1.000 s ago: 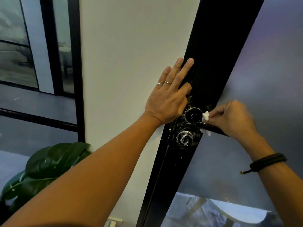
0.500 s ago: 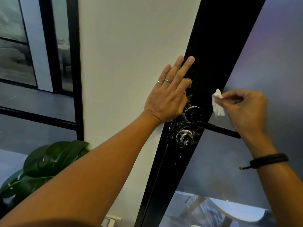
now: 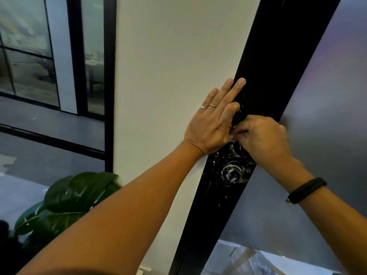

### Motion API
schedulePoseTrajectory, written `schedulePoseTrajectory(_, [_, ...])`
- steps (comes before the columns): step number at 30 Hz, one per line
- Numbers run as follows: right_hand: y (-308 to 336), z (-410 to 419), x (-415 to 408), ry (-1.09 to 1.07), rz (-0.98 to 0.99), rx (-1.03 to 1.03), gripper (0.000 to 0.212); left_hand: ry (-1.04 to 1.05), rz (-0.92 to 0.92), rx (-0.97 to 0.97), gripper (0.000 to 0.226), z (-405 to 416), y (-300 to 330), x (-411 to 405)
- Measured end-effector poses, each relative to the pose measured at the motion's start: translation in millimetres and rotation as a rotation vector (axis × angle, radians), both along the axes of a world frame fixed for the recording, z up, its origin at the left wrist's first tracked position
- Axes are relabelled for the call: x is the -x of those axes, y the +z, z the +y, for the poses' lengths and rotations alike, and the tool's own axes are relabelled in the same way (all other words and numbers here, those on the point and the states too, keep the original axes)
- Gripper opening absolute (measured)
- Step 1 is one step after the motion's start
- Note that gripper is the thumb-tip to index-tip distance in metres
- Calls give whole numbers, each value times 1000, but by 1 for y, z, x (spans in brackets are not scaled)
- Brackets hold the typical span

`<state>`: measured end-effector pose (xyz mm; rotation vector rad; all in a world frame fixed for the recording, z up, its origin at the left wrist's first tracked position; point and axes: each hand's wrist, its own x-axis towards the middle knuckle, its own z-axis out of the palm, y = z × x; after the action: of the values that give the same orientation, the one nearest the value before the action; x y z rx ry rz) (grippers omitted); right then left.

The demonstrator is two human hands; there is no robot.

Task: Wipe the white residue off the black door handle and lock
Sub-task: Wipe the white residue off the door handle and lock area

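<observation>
A glossy black door frame is seen running as a long, slanted band from the upper right down to the lower middle, between a matte white wall and a frosted grey glass panel. On that band a round black lock is set, its circular rim ringed and smeared with white residue, and fine white specks are scattered over the black surface around it. Just above the lock, the base of the door handle is covered by the right hand, so the lever's direction cannot be told. The fingers of that hand are curled and bunched against the frame; a small white scrap shows at its fingertips, too little to identify, so whether anything is held cannot be told. The left hand is laid flat with straight fingers across the wall's edge and the frame, two thin rings being worn. A braided black bracelet is worn on the right wrist. Broad, glossy green leaves are seen at lower left.
</observation>
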<state>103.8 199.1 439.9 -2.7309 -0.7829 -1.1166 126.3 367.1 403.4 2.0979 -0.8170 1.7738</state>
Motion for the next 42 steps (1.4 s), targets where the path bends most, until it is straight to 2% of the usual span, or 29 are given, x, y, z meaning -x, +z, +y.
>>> schedulePoseTrajectory(3, [3,5,-1,10,-29,117,7,-8,29,13,55,0,2,5])
schedulePoseTrajectory(5, [6,-2,-3,43,-45,24,2,23,34,14,48,0,1,2])
schedulePoseTrajectory(7, [15,-11,-6,56,-76,-136,11,44,11,21,34,0,-1,-1])
schedulePoseTrajectory(10, [22,-17,-9,62,-139,-261,17,45,-7,15,34,0,-1,-2])
schedulePoseTrajectory(14, [-2,-4,-2,17,-16,-10,8,52,-28,-14,21,1,0,-2])
schedulePoseTrajectory(17, [10,-9,-1,31,-57,-54,9,48,-13,7,34,0,1,0])
schedulePoseTrajectory(19, [18,-15,-3,61,-93,-56,11,54,-11,12,35,-1,1,2])
schedulePoseTrajectory(21, [16,-16,-5,44,-92,108,8,53,-1,15,37,-1,2,4])
schedulePoseTrajectory(24, [13,-8,-8,53,-103,331,2,42,17,17,53,-2,3,7])
schedulePoseTrajectory(29, [27,-4,-10,49,-84,442,6,66,26,10,49,-2,4,8])
schedulePoseTrajectory(31, [24,-10,-10,38,-60,355,8,74,23,11,50,-3,4,8])
schedulePoseTrajectory(33, [19,-22,-9,42,-2,143,9,73,17,11,48,-2,3,7])
schedulePoseTrajectory(35, [12,-38,-9,39,72,-90,14,64,12,7,35,-3,2,7])
schedulePoseTrajectory(37, [5,-52,-9,5,113,-227,19,61,1,6,23,-3,1,6])
schedulePoseTrajectory(39, [0,-62,-7,-38,137,-262,23,57,-4,14,22,-4,0,5])
schedulePoseTrajectory(42, [1,-64,-3,-148,227,-203,17,53,-8,24,22,-4,1,4])
